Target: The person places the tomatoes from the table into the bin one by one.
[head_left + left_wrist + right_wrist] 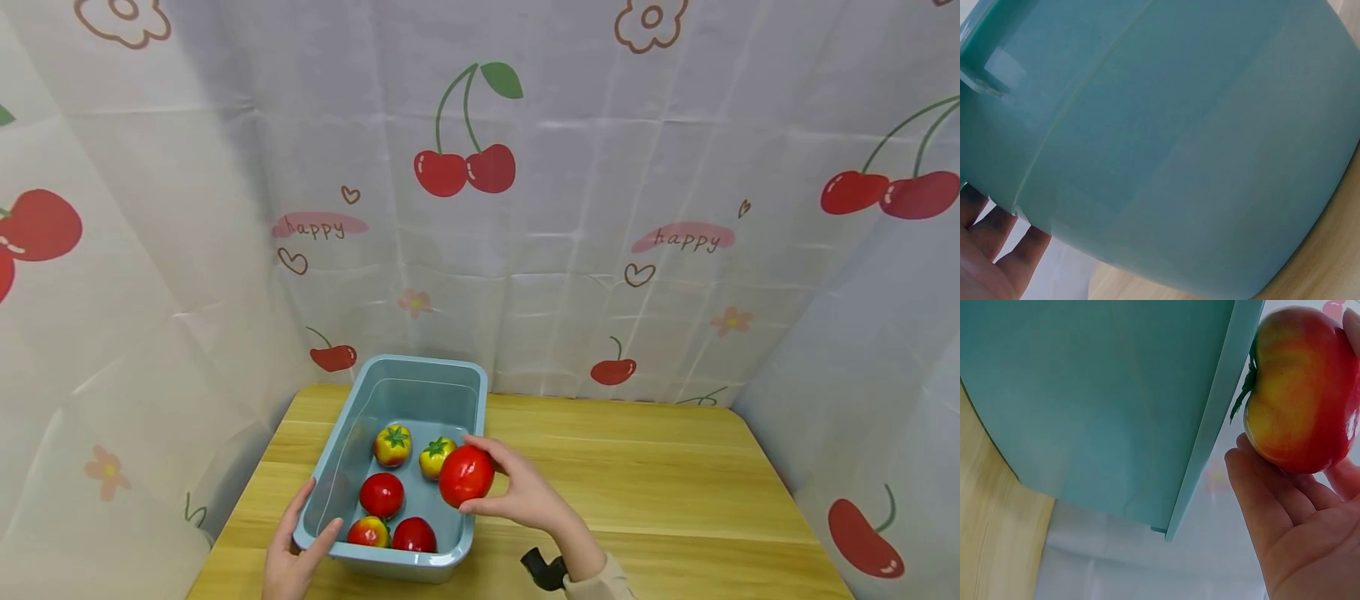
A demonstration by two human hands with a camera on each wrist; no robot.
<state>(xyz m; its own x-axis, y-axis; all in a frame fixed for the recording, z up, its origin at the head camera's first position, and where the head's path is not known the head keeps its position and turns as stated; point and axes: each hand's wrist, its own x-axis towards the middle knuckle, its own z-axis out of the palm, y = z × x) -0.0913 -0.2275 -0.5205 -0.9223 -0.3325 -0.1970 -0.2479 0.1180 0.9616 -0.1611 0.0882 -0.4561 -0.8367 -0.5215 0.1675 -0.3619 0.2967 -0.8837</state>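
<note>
My right hand (525, 493) holds a glossy red tomato (467, 476) between thumb and fingers, above the right rim of a blue-grey plastic bin (322, 467). The right wrist view shows this tomato (1304, 394) with a yellow patch and a green leafy top, turned toward the bin wall (1097, 412). At the near left corner of the bin, my left hand (294, 546) grips the rim, thumb over the edge and fingers along the outside. Several tomatoes lie inside, among them a yellow-red one (393, 446), a smaller yellow one (432, 460) and a red one (382, 495).
The bin stands on the left part of a wooden table (637, 483). A pale curtain (555, 275) printed with cherries hangs behind the table and along both sides. A black band-like piece (543, 570) shows by the right wrist.
</note>
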